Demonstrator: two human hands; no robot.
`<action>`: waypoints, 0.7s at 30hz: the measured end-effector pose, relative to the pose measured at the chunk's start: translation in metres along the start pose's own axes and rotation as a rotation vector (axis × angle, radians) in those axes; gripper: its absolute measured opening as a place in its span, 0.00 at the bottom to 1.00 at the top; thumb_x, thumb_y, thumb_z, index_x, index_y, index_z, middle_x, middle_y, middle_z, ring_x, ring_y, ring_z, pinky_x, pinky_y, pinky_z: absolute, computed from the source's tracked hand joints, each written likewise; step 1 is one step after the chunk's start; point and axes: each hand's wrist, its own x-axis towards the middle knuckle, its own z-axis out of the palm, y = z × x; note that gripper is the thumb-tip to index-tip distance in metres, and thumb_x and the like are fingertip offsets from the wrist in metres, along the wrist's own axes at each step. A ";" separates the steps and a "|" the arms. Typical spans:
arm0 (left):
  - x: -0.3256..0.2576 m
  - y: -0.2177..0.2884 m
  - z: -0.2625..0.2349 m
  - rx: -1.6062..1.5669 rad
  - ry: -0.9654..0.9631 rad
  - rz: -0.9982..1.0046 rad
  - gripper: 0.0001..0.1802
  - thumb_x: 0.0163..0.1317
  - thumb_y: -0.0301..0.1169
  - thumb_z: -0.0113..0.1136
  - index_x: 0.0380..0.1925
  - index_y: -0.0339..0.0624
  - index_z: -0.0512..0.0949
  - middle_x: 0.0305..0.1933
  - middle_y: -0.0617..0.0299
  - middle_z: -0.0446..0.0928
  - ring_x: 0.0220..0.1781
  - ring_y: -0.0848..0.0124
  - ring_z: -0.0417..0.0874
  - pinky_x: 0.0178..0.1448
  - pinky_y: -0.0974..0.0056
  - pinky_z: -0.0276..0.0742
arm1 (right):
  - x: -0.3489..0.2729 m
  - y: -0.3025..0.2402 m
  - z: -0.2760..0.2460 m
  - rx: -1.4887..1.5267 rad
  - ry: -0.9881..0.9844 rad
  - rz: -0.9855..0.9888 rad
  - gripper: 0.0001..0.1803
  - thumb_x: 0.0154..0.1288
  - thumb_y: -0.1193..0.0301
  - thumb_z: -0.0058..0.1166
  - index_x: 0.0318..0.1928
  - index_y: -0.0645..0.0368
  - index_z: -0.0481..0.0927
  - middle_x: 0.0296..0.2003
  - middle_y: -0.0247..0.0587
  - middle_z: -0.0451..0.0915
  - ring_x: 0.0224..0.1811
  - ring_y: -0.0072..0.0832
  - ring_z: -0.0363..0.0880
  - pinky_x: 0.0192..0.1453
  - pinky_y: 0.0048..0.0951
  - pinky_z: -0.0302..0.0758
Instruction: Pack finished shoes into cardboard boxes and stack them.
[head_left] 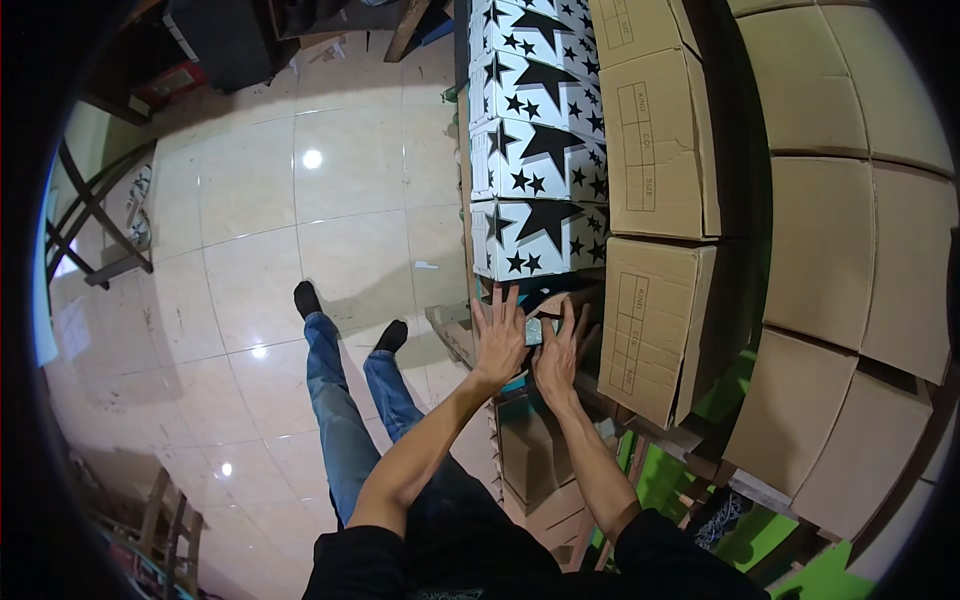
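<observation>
My left hand (499,338) lies with its fingers stretched and spread, pointing away from me, just below the nearest white box with black stars (540,238). Close on its right, my right hand (556,356) has its index finger extended and its thumb side by a small pale blue-green, glittery piece (533,331). That piece shows in the gap between both hands; what it belongs to is hidden. Beyond the fingers there is a dark opening with a brownish surface in it, too shaded to make out.
A row of star-printed boxes runs away from me. Brown cardboard boxes (650,320) stand along their right side, with more stacked brown boxes (818,240) farther right. An open brown carton (535,450) sits below my hands. Shiny floor tiles (255,290) spread to the left, with a dark metal frame (95,215).
</observation>
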 end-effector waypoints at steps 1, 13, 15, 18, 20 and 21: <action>0.000 -0.001 -0.003 -0.001 -0.001 0.000 0.33 0.53 0.33 0.66 0.55 0.21 0.72 0.78 0.35 0.48 0.81 0.35 0.41 0.74 0.21 0.36 | 0.001 -0.002 -0.002 0.034 -0.001 0.012 0.23 0.50 0.86 0.54 0.50 0.65 0.82 0.74 0.54 0.53 0.78 0.63 0.43 0.78 0.70 0.34; -0.027 -0.012 -0.082 -0.066 0.044 0.005 0.41 0.43 0.42 0.78 0.55 0.30 0.74 0.81 0.45 0.45 0.82 0.37 0.38 0.71 0.18 0.34 | -0.012 -0.057 -0.048 0.088 0.015 -0.077 0.26 0.47 0.82 0.52 0.51 0.66 0.81 0.76 0.55 0.50 0.78 0.68 0.38 0.73 0.78 0.33; -0.034 -0.016 -0.099 -0.067 0.085 -0.002 0.41 0.39 0.40 0.80 0.55 0.33 0.75 0.80 0.45 0.46 0.81 0.36 0.40 0.70 0.18 0.36 | -0.014 -0.075 -0.055 0.032 0.009 -0.096 0.28 0.47 0.82 0.52 0.54 0.65 0.80 0.77 0.55 0.50 0.78 0.68 0.38 0.72 0.79 0.32; -0.039 -0.030 -0.122 -0.177 0.085 -0.030 0.43 0.35 0.36 0.82 0.55 0.36 0.75 0.80 0.46 0.49 0.81 0.34 0.42 0.69 0.18 0.40 | -0.009 -0.096 -0.046 -0.004 0.014 -0.106 0.27 0.48 0.82 0.54 0.54 0.64 0.80 0.77 0.54 0.50 0.78 0.67 0.40 0.72 0.80 0.32; -0.043 -0.047 -0.125 -0.214 0.106 -0.021 0.45 0.30 0.33 0.84 0.54 0.37 0.75 0.78 0.44 0.51 0.80 0.34 0.43 0.71 0.22 0.47 | -0.004 -0.117 -0.048 0.031 -0.009 -0.094 0.25 0.49 0.82 0.55 0.53 0.64 0.81 0.77 0.53 0.51 0.78 0.66 0.41 0.72 0.80 0.33; -0.041 -0.052 -0.126 -0.273 0.132 -0.002 0.45 0.29 0.32 0.84 0.54 0.37 0.75 0.78 0.43 0.52 0.80 0.33 0.44 0.72 0.26 0.49 | -0.001 -0.122 -0.047 0.016 -0.040 -0.098 0.22 0.52 0.80 0.54 0.51 0.65 0.80 0.77 0.52 0.51 0.79 0.64 0.40 0.72 0.80 0.34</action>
